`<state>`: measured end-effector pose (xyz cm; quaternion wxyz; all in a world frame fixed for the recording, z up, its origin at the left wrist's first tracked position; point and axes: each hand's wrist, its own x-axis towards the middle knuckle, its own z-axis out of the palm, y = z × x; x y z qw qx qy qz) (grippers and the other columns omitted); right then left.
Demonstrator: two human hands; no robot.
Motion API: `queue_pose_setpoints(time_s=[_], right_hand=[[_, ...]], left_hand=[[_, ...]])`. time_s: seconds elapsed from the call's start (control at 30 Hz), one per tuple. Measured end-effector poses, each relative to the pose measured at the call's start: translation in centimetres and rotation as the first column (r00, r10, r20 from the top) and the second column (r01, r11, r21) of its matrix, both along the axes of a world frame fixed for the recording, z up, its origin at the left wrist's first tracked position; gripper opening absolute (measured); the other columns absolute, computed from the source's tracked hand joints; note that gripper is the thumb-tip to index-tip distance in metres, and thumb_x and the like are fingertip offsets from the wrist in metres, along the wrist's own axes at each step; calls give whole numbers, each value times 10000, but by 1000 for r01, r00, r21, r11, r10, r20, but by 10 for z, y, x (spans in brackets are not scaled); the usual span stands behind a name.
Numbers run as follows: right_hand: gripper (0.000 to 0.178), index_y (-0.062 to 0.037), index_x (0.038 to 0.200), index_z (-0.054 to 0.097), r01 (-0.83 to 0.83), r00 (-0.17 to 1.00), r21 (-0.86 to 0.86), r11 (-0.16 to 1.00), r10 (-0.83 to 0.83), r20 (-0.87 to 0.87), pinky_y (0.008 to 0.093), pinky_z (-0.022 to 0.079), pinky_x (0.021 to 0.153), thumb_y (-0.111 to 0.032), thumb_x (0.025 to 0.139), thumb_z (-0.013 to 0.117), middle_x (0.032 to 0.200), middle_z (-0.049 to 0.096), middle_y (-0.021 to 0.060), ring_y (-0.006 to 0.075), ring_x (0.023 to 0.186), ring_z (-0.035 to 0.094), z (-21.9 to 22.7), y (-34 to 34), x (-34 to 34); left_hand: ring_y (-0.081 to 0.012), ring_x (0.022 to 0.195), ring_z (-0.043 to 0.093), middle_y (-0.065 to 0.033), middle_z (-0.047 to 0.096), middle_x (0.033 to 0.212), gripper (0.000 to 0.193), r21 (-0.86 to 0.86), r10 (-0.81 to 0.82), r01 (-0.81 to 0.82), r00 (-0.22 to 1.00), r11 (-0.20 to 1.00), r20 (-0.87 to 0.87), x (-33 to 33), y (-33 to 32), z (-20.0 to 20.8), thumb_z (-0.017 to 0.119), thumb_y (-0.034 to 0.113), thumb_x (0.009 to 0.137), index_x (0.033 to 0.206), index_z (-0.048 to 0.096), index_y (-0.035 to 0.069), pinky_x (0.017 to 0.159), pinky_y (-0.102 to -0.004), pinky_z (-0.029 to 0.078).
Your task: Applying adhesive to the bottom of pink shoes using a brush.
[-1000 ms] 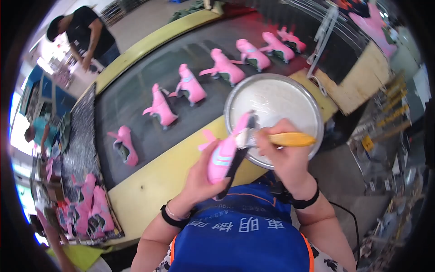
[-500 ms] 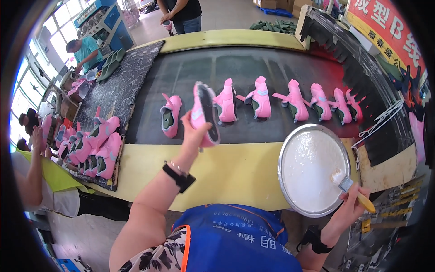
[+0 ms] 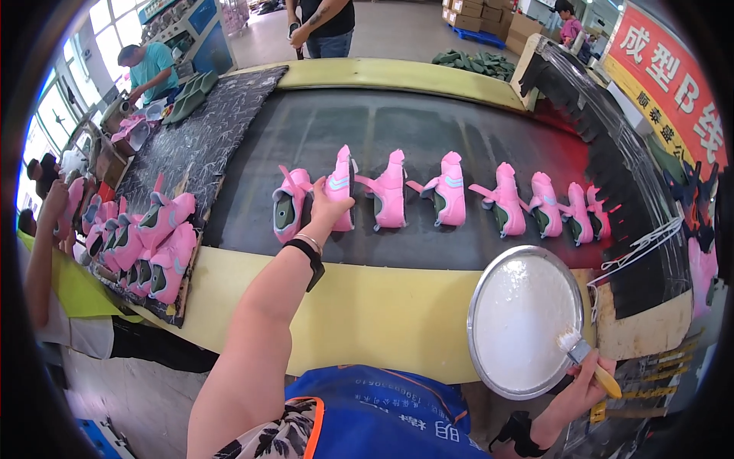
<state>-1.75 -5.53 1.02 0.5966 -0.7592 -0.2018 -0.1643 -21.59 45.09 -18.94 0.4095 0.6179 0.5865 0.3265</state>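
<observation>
My left hand [image 3: 329, 208] is closed round a pink shoe upper [image 3: 339, 183], low on the dark belt [image 3: 306, 115]. Beside it on the left is another pink shoe [image 3: 288, 210], its dark green inside showing. To the right, several more pink shoes [image 3: 391, 191] stand in a row along the belt. In my right hand [image 3: 587, 382] is a flat brush [image 3: 579, 352] with a yellow handle. Its white-coated bristles rest at the right part of a round metal pan [image 3: 475, 306] of white liquid.
A yellow ledge [image 3: 367, 306] runs along the near side of the belt. Pink shoes [image 3: 164, 249] are piled on a dark board at left, beside a co-worker in a yellow-green garment [image 3: 76, 287]. A white cord [image 3: 638, 249] hangs by the black-curtained machine opening [image 3: 619, 176] at right.
My left hand has lowered the pink shoe from above the ledge to the belt, turning it so its dark underside no longer shows. My right hand keeps the brush at the pan.
</observation>
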Motion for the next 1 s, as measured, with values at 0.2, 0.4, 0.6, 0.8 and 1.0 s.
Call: queue_pose_setpoints(time_s=[0.2,0.4,0.6,0.8,1.0], right_hand=[[169,-55,916,479,22,1000,16,1000,-22,6,213,358,593,-124,1046,560,803,440,-1,62,663,407,2,7,-1],[165,-52,916,486,-30,999,-27,999,30,-18,219,375,599,-121,1042,566,818,468,10,67,674,424,0,12,-5],[164,-44,919,503,-20,1000,-53,998,22,22,215,385,591,-129,1039,575,806,488,19,71,649,440,-7,10,-2],[212,-39,895,516,97,995,-43,994,-95,45,212,377,606,-169,1046,589,783,470,1,63,651,435,-3,0,-3],[226,-41,893,513,77,996,-18,997,-76,41,216,373,612,-185,1050,588,776,465,-5,67,655,424,-2,2,-10]], left_hand=[[-352,1323,531,-220,492,1448,1090,26,-24,24,1000,999,-4,-25,37,-22,859,287,628,1529,279,82,1101,-408,436],[-367,1339,515,-234,489,1453,1098,39,-99,102,993,994,-56,-31,52,-33,864,301,645,1535,265,66,1115,-414,421],[-429,1263,553,-276,506,1410,1140,-12,-97,119,750,993,-654,-6,1,16,813,547,756,1596,200,81,1056,-499,455],[-362,1128,588,-172,576,1202,728,498,267,180,668,848,-695,-42,-22,40,806,426,740,1296,534,43,914,-465,513],[-430,1205,603,-252,585,1321,997,-121,157,-234,879,965,-450,-127,22,5,877,461,724,1434,363,-15,1001,-489,509]])
